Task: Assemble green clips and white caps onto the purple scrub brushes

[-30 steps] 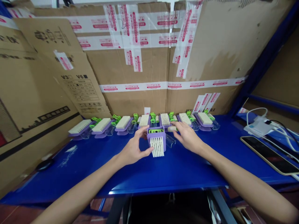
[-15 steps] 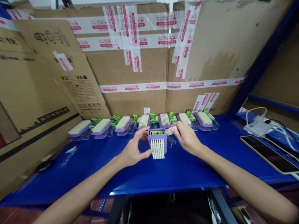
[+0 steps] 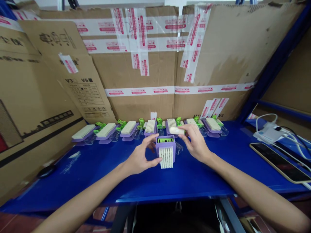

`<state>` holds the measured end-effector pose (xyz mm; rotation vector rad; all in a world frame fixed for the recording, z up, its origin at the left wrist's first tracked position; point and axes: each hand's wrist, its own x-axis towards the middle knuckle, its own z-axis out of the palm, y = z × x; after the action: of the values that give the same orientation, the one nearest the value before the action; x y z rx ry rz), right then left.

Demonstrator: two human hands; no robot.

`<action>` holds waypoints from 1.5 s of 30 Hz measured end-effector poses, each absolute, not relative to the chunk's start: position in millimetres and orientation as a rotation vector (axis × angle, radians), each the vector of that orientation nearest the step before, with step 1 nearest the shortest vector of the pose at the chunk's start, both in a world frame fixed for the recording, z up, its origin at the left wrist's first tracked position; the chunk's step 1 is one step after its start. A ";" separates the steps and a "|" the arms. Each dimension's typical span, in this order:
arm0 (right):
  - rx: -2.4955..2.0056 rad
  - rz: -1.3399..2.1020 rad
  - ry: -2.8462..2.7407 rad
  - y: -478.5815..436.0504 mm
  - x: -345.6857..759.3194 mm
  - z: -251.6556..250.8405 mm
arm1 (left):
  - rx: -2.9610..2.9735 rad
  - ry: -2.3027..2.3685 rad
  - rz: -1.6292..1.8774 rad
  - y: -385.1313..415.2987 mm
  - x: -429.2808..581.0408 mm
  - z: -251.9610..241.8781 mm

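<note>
Over the blue desk (image 3: 150, 187), the left hand (image 3: 139, 158) grips a purple plastic brush (image 3: 166, 152), tufted bristles (image 3: 166, 159) facing six o'clock, while at its one o'clock the right hand (image 3: 195, 142) pinches a smooth cream cylinder (image 3: 177, 130), long axis nine-to-three.

Soft, moderate indoor light fell on the cardboard (image 3: 136, 106), while the space below the table (image 3: 145, 184) sank to near black. A pale glint marked the table's front edge. Wide-angle stretching skewed the margins, where the blue post (image 3: 275, 64) leaned; fine print looked blurry.
</note>
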<state>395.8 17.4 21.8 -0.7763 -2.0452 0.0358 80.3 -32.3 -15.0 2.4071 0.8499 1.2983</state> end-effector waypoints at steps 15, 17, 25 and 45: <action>-0.619 0.326 -1.767 -10.1 388.3 50.4 | 2.341 0.877 1.361 -28.4 78.1 -6.5; -0.608 0.363 -1.772 -11.1 382.1 61.0 | 2.280 0.896 1.409 -26.8 80.5 -4.8; -0.571 0.339 -1.713 -1.0 336.7 63.7 | 2.068 0.918 1.500 -22.1 96.1 19.9; -0.520 0.388 -1.775 -8.4 334.8 27.3 | 2.336 0.937 1.685 -32.8 108.6 1.3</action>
<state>334.8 -8.4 27.3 -0.5200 -1.7749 0.3883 108.6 -32.8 1.3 2.3362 0.9375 1.6845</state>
